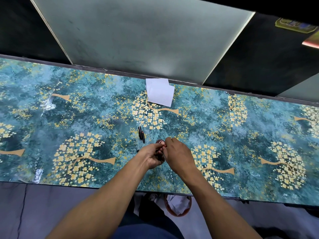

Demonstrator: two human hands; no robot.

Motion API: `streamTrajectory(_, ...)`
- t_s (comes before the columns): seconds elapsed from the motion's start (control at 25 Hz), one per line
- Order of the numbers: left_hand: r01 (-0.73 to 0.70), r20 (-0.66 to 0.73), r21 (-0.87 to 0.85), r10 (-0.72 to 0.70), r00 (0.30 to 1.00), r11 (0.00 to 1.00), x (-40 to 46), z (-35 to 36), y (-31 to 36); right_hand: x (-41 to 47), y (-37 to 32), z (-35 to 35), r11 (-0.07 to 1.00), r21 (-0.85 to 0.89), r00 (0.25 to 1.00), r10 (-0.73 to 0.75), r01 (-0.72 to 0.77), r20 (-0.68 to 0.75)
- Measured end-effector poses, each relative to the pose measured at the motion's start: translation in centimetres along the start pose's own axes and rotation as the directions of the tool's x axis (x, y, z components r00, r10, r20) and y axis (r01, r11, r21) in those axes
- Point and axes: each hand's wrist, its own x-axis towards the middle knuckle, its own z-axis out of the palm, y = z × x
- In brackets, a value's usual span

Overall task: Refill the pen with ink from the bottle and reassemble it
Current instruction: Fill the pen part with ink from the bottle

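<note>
The ink bottle [160, 141] stands near the table's middle, and only its round dark top shows. My left hand [152, 157] curls round the bottle from the left and hides its body. My right hand [178, 153] comes in from the right and pinches a small pen part [165, 145] at the bottle's mouth, and most of that part is hidden by the fingers. Two black pen pieces [141, 134] lie side by side on the table just left of and beyond the bottle. A tiny black piece [138, 150] lies by my left wrist.
Folded white tissues [160, 94] lie at the far edge of the teal flower-patterned table [77, 118]. A frosted glass partition [138, 40] rises behind the table. Under the near edge, a brown bin [177, 205] stands on the floor.
</note>
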Motion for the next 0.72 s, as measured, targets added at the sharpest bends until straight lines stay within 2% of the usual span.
streamTrajectory(0.2,0.001,0.006,0.024,-0.001,1.000,1.000,-0.10,0.09,0.00,0.07,-0.17,-0.24,1.000,-0.021,1.000,-0.017,0.017,-0.012)
streamTrajectory(0.44,0.006,0.006,-0.002,-0.006,1.000,1.000,-0.34,0.00,-0.11,0.24,-0.44,0.13,0.994,0.025,0.995,0.102,-0.102,0.009)
streamTrajectory(0.72,0.003,0.006,0.034,-0.003,1.000,0.999,-0.50,0.05,-0.03,-0.11,-0.12,-0.31,1.000,0.026,1.000,-0.005,0.005,0.009)
